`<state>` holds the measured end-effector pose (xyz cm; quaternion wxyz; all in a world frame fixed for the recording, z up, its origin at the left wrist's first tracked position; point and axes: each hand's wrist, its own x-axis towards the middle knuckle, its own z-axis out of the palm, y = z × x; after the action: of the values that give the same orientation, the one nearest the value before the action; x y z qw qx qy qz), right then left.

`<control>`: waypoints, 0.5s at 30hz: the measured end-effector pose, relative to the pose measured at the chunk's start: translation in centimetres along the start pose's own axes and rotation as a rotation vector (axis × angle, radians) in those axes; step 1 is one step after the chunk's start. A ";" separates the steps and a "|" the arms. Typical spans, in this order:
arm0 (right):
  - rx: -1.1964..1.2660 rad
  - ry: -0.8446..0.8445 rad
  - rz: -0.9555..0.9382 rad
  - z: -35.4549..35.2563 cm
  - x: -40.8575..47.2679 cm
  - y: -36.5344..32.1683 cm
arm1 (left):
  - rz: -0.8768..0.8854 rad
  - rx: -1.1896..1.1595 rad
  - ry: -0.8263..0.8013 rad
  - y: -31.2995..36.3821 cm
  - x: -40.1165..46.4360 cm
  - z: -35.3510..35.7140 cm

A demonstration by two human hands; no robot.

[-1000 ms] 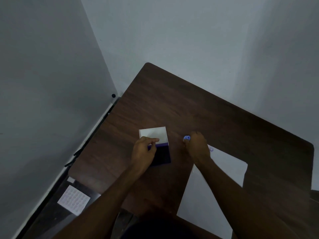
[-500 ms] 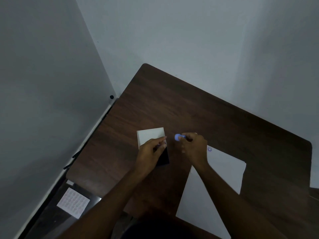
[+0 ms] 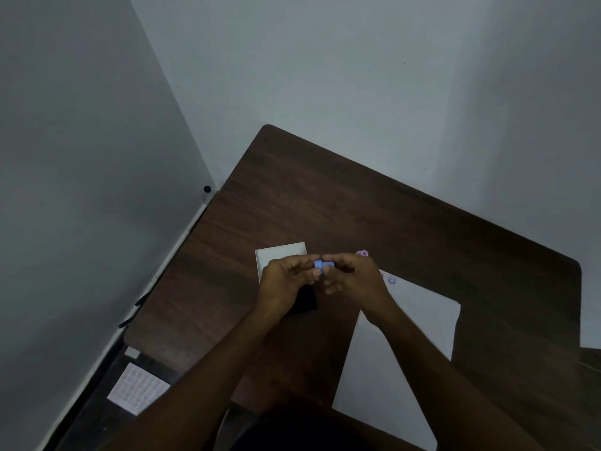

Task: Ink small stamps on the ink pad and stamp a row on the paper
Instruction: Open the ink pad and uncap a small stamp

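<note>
Both hands meet above the dark wooden table around a small blue stamp. My left hand pinches one end and my right hand pinches the other. Below the left hand lies the ink pad, dark and mostly hidden, with its white lid open behind it. A white paper lies on the right under my right forearm, with a purple smiley print near its far corner. A pink stamp stands just beyond my right hand.
Grey walls close the corner behind and left of the table. On the floor at lower left lies a white sheet with rows of round marks. A black cable runs along the wall base.
My right hand carried the blue stamp leftward from the paper's corner. My left hand rose off the ink pad to meet it, and both now hold the stamp.
</note>
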<state>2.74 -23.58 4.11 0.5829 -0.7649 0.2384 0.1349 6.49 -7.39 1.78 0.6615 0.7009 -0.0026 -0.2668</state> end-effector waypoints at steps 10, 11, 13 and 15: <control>0.028 -0.036 -0.114 0.7 -0.3 0.1 | 0.032 0.024 0.016 -0.4 -0.9 -0.8; 0.026 -0.032 -0.113 0.9 -0.4 0.1 | 0.036 0.038 0.021 -0.4 -1.1 -0.8; 0.020 -0.022 -0.119 1.2 -0.4 0.1 | 0.044 0.048 0.035 -0.3 -1.4 -0.9; 0.007 -0.007 -0.116 1.4 -0.5 0.1 | 0.047 0.032 0.052 -0.3 -1.6 -0.9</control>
<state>2.41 -22.11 3.88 0.5932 -0.7750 0.1922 0.1030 5.39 -5.93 2.07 0.6562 0.7177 -0.0062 -0.2328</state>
